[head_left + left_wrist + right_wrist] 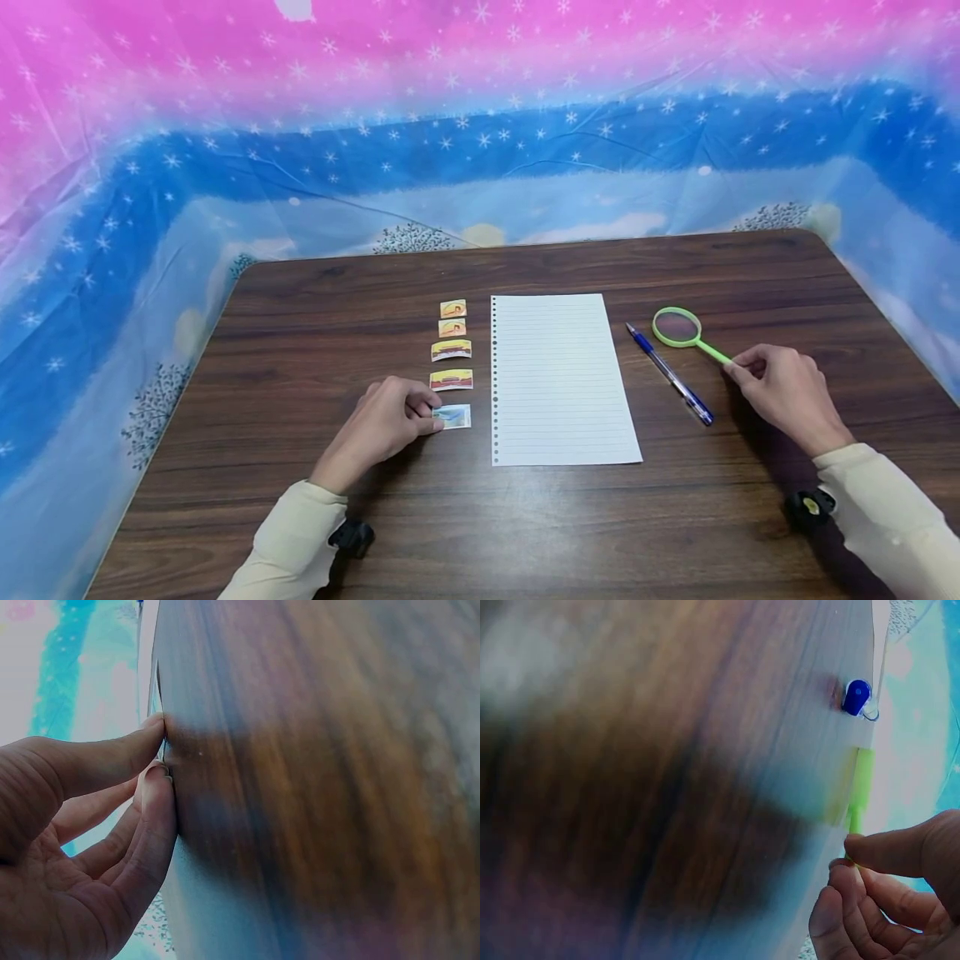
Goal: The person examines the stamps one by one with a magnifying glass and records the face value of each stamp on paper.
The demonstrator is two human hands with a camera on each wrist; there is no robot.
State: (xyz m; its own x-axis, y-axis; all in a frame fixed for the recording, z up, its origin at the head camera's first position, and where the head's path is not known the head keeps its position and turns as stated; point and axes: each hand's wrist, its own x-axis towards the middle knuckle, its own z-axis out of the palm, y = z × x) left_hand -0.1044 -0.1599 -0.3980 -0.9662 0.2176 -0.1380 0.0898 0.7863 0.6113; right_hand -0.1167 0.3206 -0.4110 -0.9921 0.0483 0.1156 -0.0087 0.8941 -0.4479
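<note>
Thumb and forefinger of my left hand (390, 421) pinch the left edge of a blue-and-white stamp (456, 416), the nearest in a column. Above it lie two stamps with yellow sky and a red building, the closer stamp (452, 380) and the farther stamp (451, 350), both slightly curled. Two small orange-yellow stamps lie beyond them, one stamp (452, 328) just below the other (453, 309). My right hand (787, 392) pinches the handle end of a green magnifying glass (711, 350). In the right wrist view its green handle (856, 817) meets the thumb and fingertips.
A lined, hole-punched sheet of paper (562, 379) lies between the stamps and a blue capped pen (670, 374). The wooden table (337, 308) has rounded far corners. A pink and blue snowflake cloth (480, 142) hangs around its far and side edges.
</note>
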